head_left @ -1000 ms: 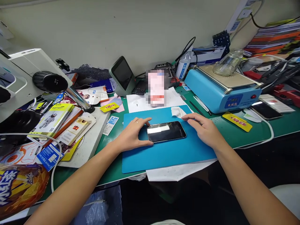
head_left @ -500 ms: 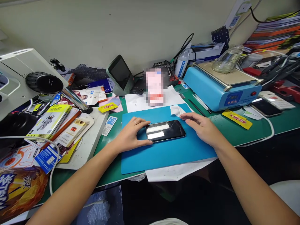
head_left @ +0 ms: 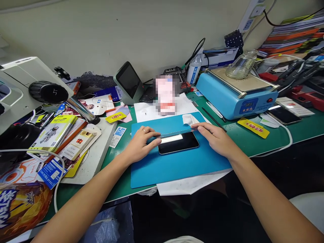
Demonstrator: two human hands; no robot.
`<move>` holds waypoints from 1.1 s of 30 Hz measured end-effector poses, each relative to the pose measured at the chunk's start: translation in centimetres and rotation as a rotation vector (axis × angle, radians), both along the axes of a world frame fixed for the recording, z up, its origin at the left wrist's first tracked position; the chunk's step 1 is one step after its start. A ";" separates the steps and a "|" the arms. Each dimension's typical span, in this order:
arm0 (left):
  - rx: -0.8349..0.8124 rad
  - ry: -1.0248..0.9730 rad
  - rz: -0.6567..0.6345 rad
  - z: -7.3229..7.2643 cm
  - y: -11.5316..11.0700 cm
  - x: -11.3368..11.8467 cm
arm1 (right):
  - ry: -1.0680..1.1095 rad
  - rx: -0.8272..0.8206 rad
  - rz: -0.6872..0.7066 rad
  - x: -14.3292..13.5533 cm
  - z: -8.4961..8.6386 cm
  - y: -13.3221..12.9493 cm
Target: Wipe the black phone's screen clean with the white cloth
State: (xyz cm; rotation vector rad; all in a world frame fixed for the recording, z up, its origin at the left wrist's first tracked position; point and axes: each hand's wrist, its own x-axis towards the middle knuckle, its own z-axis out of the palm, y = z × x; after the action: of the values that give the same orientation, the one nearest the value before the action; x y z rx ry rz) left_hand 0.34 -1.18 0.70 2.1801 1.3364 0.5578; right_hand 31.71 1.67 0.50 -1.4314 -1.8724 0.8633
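Observation:
A black phone [head_left: 179,145] lies face up on the blue mat [head_left: 177,173], and a pale reflection crosses its upper part. Over its far edge a thin, clear screen protector [head_left: 177,134] is tilted up, seen almost edge-on. My left hand [head_left: 144,143] pinches the protector's left end between thumb and fingers. At the right end, my right hand [head_left: 212,135] pinches it too. Whether its lower edge touches the phone I cannot tell. A crumpled white wipe [head_left: 189,119] lies on the mat just beyond my right fingertips.
To the right stands a blue heating plate machine [head_left: 235,98] with a glass jar [head_left: 241,65] on top. Black tweezers [head_left: 214,118] lie beside the mat. Boxes [head_left: 54,133] and a microscope arm [head_left: 83,109] crowd the left. A blurred pink item [head_left: 165,94] stands behind.
The clear protector now shows raised and tilted above the phone. Both hands have closed on its ends; my left thumb has moved up from the phone's near left corner.

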 end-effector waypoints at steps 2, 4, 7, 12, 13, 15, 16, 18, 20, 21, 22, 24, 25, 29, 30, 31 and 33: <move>0.004 -0.006 -0.002 -0.2 0.1 0.0 | 0.015 -0.005 0.002 0.0 0.0 -0.1; 0.010 -0.006 -0.001 -0.4 0.2 0.0 | 0.015 0.000 0.013 0.0 -0.1 -0.1; 0.011 -0.002 0.046 -0.7 0.3 0.0 | -0.001 0.030 0.037 -0.1 -0.3 -0.1; 0.013 -0.002 0.112 -0.9 0.3 0.0 | -0.038 0.099 0.073 -0.2 -0.5 -0.1; 0.018 0.002 0.119 -0.9 0.3 0.0 | -0.051 0.116 0.077 -0.2 -0.6 -0.1; 0.026 0.003 0.131 -1.0 0.4 0.0 | -0.086 0.150 0.084 -0.2 -0.6 -0.1; 0.029 -0.001 0.135 -1.0 0.4 0.0 | -0.104 0.165 0.089 -0.2 -0.7 -0.1; 0.037 -0.011 0.141 -1.0 0.4 0.0 | -0.135 0.191 0.096 -0.2 -0.8 -0.2; 0.048 -0.019 0.148 -1.0 0.4 0.1 | -0.157 0.206 0.101 -0.3 -0.8 -0.2; 0.054 -0.020 0.149 -1.0 0.4 0.2 | -0.165 0.211 0.102 -0.3 -0.8 -0.2; 0.062 -0.021 0.150 -1.0 0.4 0.2 | -0.172 0.214 0.104 -0.3 -0.9 -0.2; 0.085 -0.025 0.155 -1.0 0.5 0.2 | -0.182 0.222 0.108 -0.3 -1.0 -0.2; 0.096 -0.028 0.157 -1.0 0.5 0.2 | -0.187 0.226 0.110 -0.3 -1.0 -0.2; 0.128 -0.032 0.153 -1.2 0.6 0.2 | -0.215 0.235 0.113 -0.4 -1.3 0.0; 0.133 -0.030 0.149 -1.2 0.7 0.2 | -0.221 0.234 0.114 -0.4 -1.3 0.0; 0.139 -0.029 0.142 -1.2 0.7 0.1 | -0.225 0.234 0.115 -0.5 -1.3 0.0; 0.152 -0.030 0.128 -1.3 0.9 0.1 | -0.233 0.241 0.109 -0.5 -1.2 0.0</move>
State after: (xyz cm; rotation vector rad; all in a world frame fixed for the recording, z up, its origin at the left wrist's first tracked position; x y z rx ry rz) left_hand 0.39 -0.31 -0.60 2.2065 1.4673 0.7609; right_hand 31.17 1.64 -0.73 -1.3354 -2.1621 0.5145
